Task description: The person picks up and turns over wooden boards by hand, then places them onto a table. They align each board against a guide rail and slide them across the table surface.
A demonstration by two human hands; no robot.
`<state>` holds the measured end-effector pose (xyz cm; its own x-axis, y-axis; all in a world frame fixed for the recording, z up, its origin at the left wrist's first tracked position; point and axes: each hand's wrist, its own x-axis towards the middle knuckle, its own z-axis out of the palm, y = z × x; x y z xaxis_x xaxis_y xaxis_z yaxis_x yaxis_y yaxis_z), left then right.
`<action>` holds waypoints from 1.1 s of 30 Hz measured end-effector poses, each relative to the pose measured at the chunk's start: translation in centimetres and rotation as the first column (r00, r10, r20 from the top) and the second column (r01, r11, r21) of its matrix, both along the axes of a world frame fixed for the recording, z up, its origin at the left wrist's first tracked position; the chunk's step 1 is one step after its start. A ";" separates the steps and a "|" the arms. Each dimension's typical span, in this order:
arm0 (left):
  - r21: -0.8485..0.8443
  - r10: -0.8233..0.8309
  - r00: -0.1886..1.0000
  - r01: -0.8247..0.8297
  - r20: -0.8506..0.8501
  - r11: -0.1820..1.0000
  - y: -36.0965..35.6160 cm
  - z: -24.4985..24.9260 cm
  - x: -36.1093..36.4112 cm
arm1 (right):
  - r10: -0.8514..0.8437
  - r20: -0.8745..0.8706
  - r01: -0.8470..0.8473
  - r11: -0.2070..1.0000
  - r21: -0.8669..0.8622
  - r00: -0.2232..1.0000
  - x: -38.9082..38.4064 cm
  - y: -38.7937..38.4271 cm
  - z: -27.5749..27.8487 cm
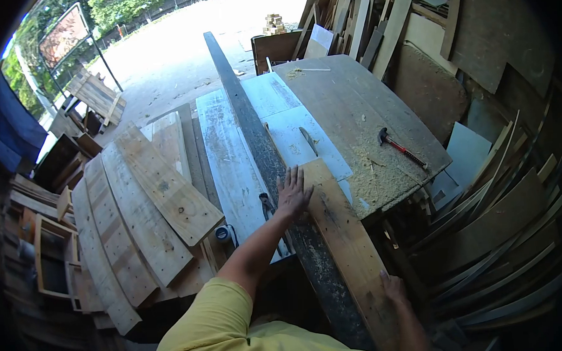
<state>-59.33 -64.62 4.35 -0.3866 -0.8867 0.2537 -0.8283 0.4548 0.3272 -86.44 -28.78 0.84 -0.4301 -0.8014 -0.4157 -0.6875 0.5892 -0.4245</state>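
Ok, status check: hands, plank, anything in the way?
Left hand spread flat near far end of plank. Right hand at its right edge. Plank alongside dark beam. Pincers close to left hand; hammer off right.

Yellow shirt (290,345), light tone, soft fabric with creases and folds. Left sleeve (203,322) short, loose, same yellow, hem around elbow level. Left forearm (262,240) bare below it. Left hand (293,192) bare, right hand (394,288) bare too. Right forearm (411,327) also uncovered.
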 end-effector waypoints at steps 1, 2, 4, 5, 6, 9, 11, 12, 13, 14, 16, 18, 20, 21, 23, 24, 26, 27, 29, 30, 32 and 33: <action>0.016 -0.005 1.000 0.005 0.002 1.000 -1.0 -0.5 0.5 | -0.005 0.002 0.005 1.000 0.016 1.000 0.0 -0.2 -0.1; 0.069 0.000 0.998 -0.005 0.068 0.998 -1.4 -1.3 0.8 | -0.002 -0.007 0.001 0.999 -0.033 1.000 0.0 -0.3 0.0; 0.170 -0.029 0.988 0.003 0.152 0.985 -1.4 -2.9 1.0 | -0.019 -0.008 0.019 0.997 -0.072 1.000 0.1 0.1 -0.1; 0.124 -0.017 0.991 0.000 0.132 0.992 -1.5 -2.8 0.9 | -0.035 -0.001 0.035 0.997 -0.072 0.999 0.0 0.0 -0.1; 0.076 -0.001 0.994 -0.007 0.111 0.997 -1.4 -2.7 0.9 | -0.032 0.016 0.033 0.996 -0.083 0.999 -0.1 -0.1 0.1; 0.067 -0.001 0.991 -0.008 0.136 0.998 -1.6 -2.9 0.9 | -0.042 0.047 0.046 0.995 -0.092 0.998 0.5 -0.2 0.7; 0.055 -0.005 0.989 -0.003 0.146 0.998 -1.6 -2.7 0.7 | -0.065 0.049 0.069 0.993 -0.093 0.997 0.7 -0.4 1.2; 0.028 0.009 0.989 -0.014 0.145 1.000 -1.4 -2.8 0.8 | -0.071 0.045 0.075 0.992 -0.099 0.996 0.9 -0.3 1.3; 0.043 -0.012 0.988 0.005 0.155 0.999 -1.5 -2.8 0.8 | -0.078 0.041 0.082 0.990 -0.112 0.996 0.9 -0.6 1.3; 0.022 0.016 0.987 -0.019 0.159 1.000 -1.6 -2.8 0.8 | -0.062 0.020 0.065 0.984 -0.168 0.998 0.9 -0.7 0.8; 0.008 0.030 0.985 -0.032 0.173 0.999 -2.1 -2.8 0.5 | -0.059 -0.020 0.055 0.983 -0.175 0.998 0.6 -1.0 -0.5; 0.019 0.015 0.985 -0.019 0.170 1.000 -1.7 -3.2 0.6 | -0.069 -0.035 0.066 0.993 -0.094 0.997 0.8 -1.1 -1.0; 0.004 0.023 0.987 -0.024 0.159 1.000 -1.9 -3.6 0.5 | -0.090 -0.039 0.087 0.994 -0.065 0.995 0.9 -1.3 -0.6; 0.007 0.005 0.987 -0.006 0.160 1.000 -1.9 -3.6 0.2 | -0.086 -0.030 0.084 0.995 -0.047 0.996 0.9 -1.5 -0.4; 0.018 0.020 0.985 -0.023 0.170 1.000 -1.8 -3.5 0.5 | -0.078 -0.022 0.077 0.996 -0.036 0.997 0.8 -1.6 0.1; 0.015 0.021 0.985 -0.024 0.174 1.000 -1.8 -3.4 0.5 | -0.076 -0.018 0.075 0.997 -0.015 0.997 0.7 -1.7 0.4; 0.021 0.016 0.977 -0.020 0.211 1.000 -1.7 -3.4 0.4 | -0.080 -0.010 0.079 0.996 -0.048 0.997 1.1 -1.7 -0.1; 0.031 0.017 0.970 -0.026 0.243 0.999 -2.4 -3.2 0.5 | -0.078 -0.011 0.076 0.991 -0.113 0.997 0.9 -1.7 -0.9; -0.016 0.033 0.968 -0.030 0.247 0.999 -2.3 -3.2 0.6 | -0.073 0.009 0.072 0.962 -0.262 0.997 1.0 -2.1 -1.6; -0.009 0.040 0.975 -0.039 0.218 0.999 -1.9 -2.9 0.5 | -0.057 0.020 0.060 0.978 -0.198 0.998 0.9 -2.5 -1.3; -0.010 0.059 0.981 -0.058 0.184 0.998 -1.5 -2.7 0.6 | -0.031 0.027 0.034 0.990 -0.140 0.999 1.0 -3.0 -0.8; -0.003 0.050 0.986 -0.051 0.160 0.999 -1.5 -2.7 0.6 | -0.039 0.003 0.039 0.992 -0.118 0.999 1.0 -3.1 -0.8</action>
<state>-58.71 -66.08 1.67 -0.3769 -0.9064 0.1906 -0.8921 0.4106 0.1888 -85.43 -31.85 0.07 -0.4618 -0.8276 -0.3191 -0.6649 0.5611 -0.4930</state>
